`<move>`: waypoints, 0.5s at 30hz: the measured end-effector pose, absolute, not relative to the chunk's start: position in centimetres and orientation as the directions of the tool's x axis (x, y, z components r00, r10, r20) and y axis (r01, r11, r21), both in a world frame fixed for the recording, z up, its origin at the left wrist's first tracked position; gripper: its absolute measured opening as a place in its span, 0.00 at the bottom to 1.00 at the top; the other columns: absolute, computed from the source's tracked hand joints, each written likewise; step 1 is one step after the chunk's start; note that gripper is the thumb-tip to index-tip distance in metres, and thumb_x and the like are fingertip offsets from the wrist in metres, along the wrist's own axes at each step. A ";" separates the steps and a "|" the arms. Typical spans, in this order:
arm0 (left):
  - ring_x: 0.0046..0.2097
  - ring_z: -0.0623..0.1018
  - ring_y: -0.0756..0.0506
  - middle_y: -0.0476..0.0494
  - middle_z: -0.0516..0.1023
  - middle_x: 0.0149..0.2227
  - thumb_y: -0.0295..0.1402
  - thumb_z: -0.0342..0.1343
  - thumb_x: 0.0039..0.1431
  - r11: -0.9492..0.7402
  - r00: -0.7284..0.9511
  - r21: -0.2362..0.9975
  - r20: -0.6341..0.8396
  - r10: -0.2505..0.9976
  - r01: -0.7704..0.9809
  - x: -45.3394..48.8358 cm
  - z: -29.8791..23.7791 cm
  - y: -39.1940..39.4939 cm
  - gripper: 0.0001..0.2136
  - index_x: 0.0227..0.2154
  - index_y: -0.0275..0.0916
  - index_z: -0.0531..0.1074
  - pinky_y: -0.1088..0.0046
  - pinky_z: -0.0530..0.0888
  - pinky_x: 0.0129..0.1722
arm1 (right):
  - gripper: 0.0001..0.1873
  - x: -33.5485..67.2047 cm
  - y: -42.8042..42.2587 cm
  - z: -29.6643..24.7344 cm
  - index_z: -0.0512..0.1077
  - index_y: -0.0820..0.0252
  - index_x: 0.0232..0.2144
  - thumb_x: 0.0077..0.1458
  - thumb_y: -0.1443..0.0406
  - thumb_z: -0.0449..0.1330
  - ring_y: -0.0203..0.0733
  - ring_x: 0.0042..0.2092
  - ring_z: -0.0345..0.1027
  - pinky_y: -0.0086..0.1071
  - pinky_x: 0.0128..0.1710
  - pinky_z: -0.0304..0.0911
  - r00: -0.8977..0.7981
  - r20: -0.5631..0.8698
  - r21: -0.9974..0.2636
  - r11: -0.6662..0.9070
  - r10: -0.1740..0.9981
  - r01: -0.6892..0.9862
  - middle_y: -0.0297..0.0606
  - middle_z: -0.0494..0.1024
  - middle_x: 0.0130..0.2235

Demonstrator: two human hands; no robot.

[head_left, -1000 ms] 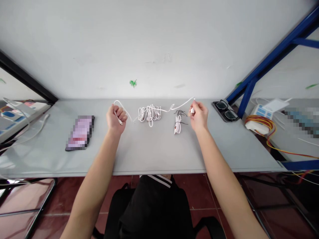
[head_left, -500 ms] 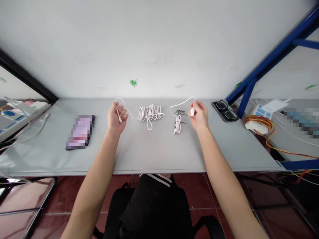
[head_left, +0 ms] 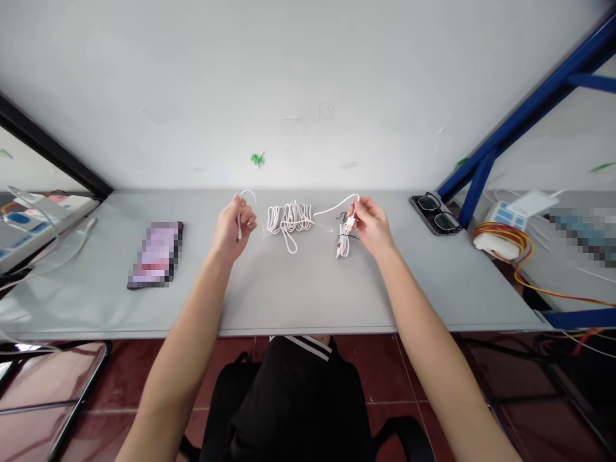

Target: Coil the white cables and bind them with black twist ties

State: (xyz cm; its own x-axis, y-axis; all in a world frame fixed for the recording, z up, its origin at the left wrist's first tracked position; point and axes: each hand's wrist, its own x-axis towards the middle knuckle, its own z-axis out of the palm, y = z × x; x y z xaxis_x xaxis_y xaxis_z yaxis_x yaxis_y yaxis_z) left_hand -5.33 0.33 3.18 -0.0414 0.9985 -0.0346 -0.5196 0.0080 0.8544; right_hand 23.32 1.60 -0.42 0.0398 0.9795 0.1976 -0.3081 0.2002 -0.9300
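Note:
A tangled white cable (head_left: 289, 219) lies on the grey table (head_left: 298, 289) near the wall. My left hand (head_left: 235, 226) is closed round one end of it, with the small plug hanging between my fingers. My right hand (head_left: 368, 224) pinches the other end, a white USB plug, just left of my fingers. Below that plug rests a small coiled white cable (head_left: 342, 242) bound with black twist ties.
A phone (head_left: 156, 254) lies flat at the left of the table. A pair of glasses (head_left: 436, 215) sits on a black case at the right, beside a blue frame post (head_left: 486, 151). Further right are a white power strip and coloured wires (head_left: 503, 239).
Both hands have moved inward toward the tangled cable, each still holding its end. The cable's loose spans have shortened and slackened.

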 end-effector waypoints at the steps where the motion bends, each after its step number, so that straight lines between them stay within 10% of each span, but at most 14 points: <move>1: 0.19 0.65 0.56 0.58 0.56 0.16 0.43 0.58 0.60 0.041 -0.021 0.855 -0.060 0.998 -0.517 -5.3 3.2 0.3 0.18 0.24 0.40 0.58 0.83 0.62 0.18 | 0.20 23.3 1.5 -0.4 0.69 0.55 0.27 0.42 0.51 0.71 0.30 0.23 0.60 0.27 0.20 0.56 0.028 0.197 -0.924 0.195 0.980 -0.328 0.29 0.71 0.25; 9: 0.16 0.65 0.56 0.49 0.76 0.24 0.45 0.52 0.63 0.101 0.018 0.879 -0.105 0.994 -0.466 -5.2 2.8 0.5 0.17 0.26 0.40 0.58 0.80 0.60 0.15 | 0.23 22.9 1.3 -0.4 0.63 0.56 0.23 0.47 0.46 0.66 0.30 0.19 0.59 0.27 0.16 0.52 0.017 0.162 -0.921 0.157 0.987 -0.357 0.31 0.75 0.24; 15: 0.46 0.79 0.48 0.47 0.79 0.51 0.46 0.50 0.63 -0.217 -0.304 0.859 0.076 0.950 -0.463 -6.7 1.6 1.5 0.16 0.25 0.40 0.60 0.73 0.74 0.42 | 0.20 25.8 2.3 0.3 0.57 0.57 0.22 0.52 0.53 0.62 0.25 0.16 0.50 0.23 0.14 0.45 0.465 0.195 -0.800 0.415 0.863 -0.434 0.27 0.71 0.23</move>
